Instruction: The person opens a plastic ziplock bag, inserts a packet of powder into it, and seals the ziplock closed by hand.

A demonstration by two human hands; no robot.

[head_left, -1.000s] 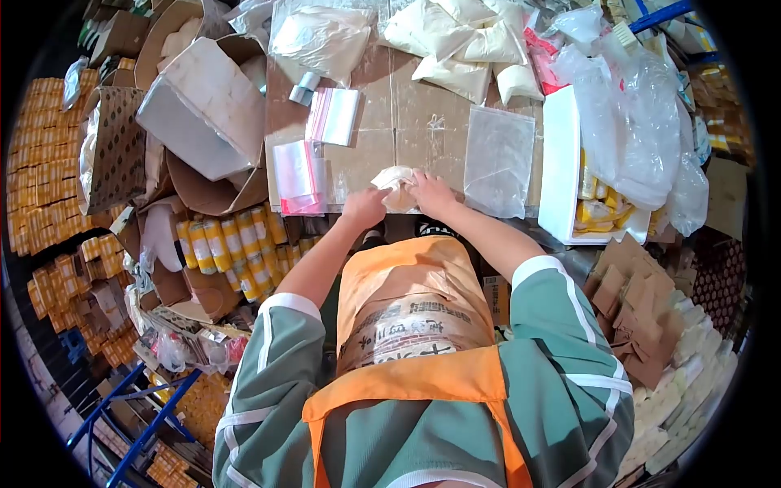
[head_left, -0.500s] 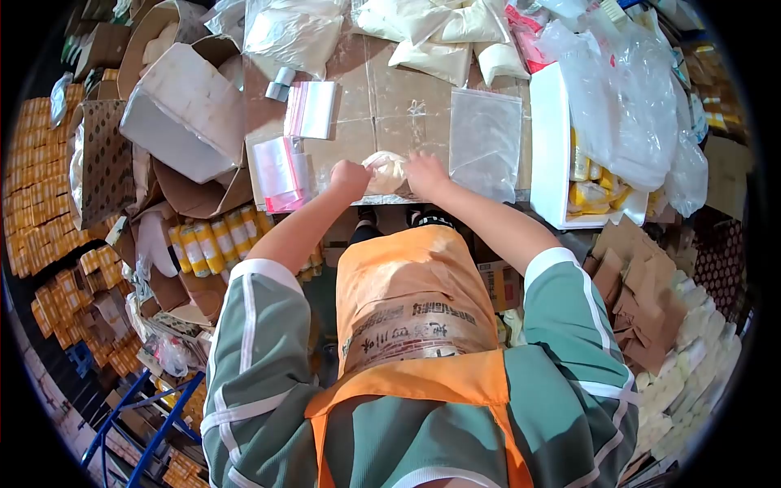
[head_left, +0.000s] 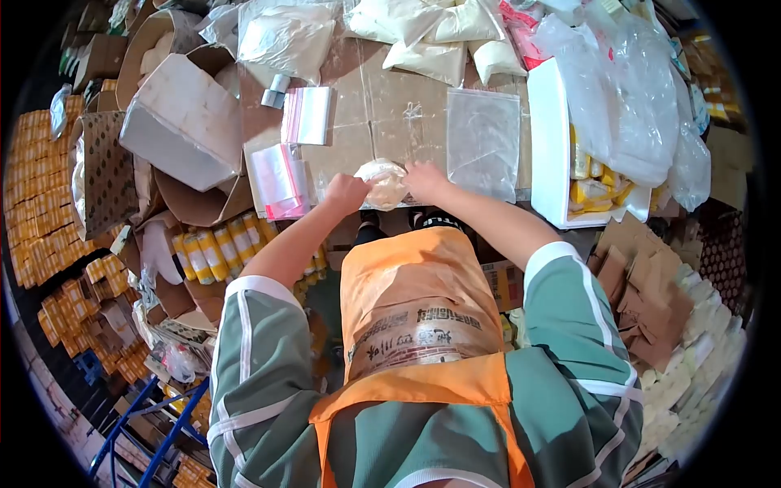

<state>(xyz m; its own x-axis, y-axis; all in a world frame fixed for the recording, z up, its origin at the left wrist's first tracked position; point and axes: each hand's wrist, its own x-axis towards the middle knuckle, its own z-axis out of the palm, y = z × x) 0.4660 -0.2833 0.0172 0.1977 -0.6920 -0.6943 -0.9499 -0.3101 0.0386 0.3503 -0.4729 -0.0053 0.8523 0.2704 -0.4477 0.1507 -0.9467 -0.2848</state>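
Note:
Near the front edge of the cardboard-covered table (head_left: 407, 130), a small clear plastic bag with pale contents (head_left: 382, 184) is between my hands. My left hand (head_left: 348, 193) pinches its left side with curled fingers. Its right side is in the closed fingers of my right hand (head_left: 425, 183). What fills the bag is too small to make out. A flat, clear plastic bag (head_left: 483, 142) lies to the right of my right hand. Left of my left hand are a stack of pink-edged zip bags (head_left: 279, 180) and another stack of zip bags (head_left: 307, 115).
Large bags of pale powder (head_left: 289, 37) and smaller filled bags (head_left: 439, 49) line the back. A grey cylindrical object (head_left: 276, 91) lies by the zip bags. At right stands a white foam box (head_left: 551, 138) with yellow packets; a tilted foam box (head_left: 183, 118) is at left.
The small bag has risen slightly and shows rounder and fuller between my hands. Both hands remain at its sides. The whole view has shifted a little.

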